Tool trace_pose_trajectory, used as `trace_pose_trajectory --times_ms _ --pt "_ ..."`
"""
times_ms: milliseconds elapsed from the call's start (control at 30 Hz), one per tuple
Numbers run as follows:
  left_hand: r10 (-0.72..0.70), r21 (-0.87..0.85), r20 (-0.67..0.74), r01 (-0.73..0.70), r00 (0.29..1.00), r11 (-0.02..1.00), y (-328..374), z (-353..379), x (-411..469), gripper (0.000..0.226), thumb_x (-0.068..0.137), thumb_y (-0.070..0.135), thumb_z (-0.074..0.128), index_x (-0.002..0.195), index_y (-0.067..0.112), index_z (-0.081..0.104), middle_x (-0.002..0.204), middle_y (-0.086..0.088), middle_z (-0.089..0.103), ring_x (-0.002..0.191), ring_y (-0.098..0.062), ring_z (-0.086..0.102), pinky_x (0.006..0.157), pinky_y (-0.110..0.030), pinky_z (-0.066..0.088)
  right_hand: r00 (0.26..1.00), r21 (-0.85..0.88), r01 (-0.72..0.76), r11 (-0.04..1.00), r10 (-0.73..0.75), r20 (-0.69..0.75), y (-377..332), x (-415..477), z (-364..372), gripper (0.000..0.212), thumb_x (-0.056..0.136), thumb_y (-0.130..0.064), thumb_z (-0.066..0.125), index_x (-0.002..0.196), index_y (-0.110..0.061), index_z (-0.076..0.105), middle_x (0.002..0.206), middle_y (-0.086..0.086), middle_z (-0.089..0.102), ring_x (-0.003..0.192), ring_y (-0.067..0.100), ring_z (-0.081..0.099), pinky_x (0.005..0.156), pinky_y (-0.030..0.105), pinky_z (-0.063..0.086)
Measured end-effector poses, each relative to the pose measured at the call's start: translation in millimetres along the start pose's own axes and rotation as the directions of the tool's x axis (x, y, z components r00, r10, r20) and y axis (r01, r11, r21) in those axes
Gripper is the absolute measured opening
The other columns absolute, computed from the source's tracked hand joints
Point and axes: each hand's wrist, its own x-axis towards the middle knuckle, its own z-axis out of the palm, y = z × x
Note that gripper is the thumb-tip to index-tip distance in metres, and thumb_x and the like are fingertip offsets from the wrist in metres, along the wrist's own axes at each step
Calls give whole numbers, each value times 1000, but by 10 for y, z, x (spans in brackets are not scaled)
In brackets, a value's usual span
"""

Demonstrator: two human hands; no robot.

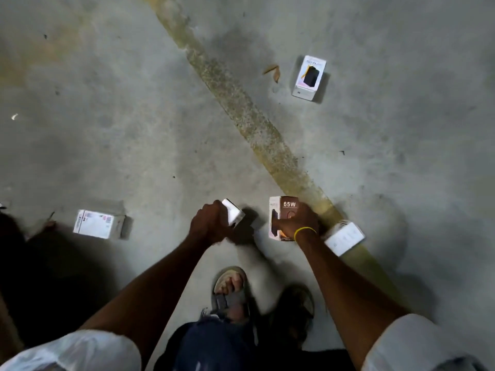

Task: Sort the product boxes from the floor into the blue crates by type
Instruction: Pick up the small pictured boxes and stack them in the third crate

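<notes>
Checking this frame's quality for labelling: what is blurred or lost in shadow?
Head view: the left hand and its small white box are motion-smeared; the 65W box in the right hand reads clearly; the lower-left corner sinks into deep shadow.

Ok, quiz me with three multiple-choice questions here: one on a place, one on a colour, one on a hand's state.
1. Where is the white box picturing a black device?
A. On the painted line
B. On bare concrete, away from both hands
C. Against the sandal

2. What colour is the wristband?
A. Red
B. Blue
C. Yellow

3. What is the right hand doing?
A. Gripping the 65W box
B. Hanging open
C. Pressing the floor

Answers: 1 B, it lies alone, clear of the line; 2 C, the band shows yellow; 3 A, the hand wraps the box.
</notes>
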Motion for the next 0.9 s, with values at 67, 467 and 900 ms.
trace_pose_trajectory --times_ms 67,467,900 --pt "4 -57 26 -2 1000 998 100 -265 -331 58 60 56 73 100 18 56 98 -9 68 93 -31 67 71 -34 54 998 22 -19 1000 17 61 153 -372 -255 57 37 -47 83 86 -18 70 84 -6 73 73 13 70 66 26 59" --pt "269 -227 9 -260 963 939 1734 -2040 -2949 69 42 72 70 88 21 62 86 8 69 88 -17 66 70 -26 46 981 722 -136 679 193 4 846 -3295 -2502 34 51 -3 88 82 -10 76 76 0 76 69 17 70 58 26 56" --pt "718 -339 217 -638 662 691 3576 -1784 -6222 64 39 56 89 92 25 74 90 11 77 89 -10 73 82 -35 59 806 919 26 392 536 -252 3248 -6825 -3755 26 52 -6 89 72 -9 73 67 -1 72 60 15 63 55 26 50"
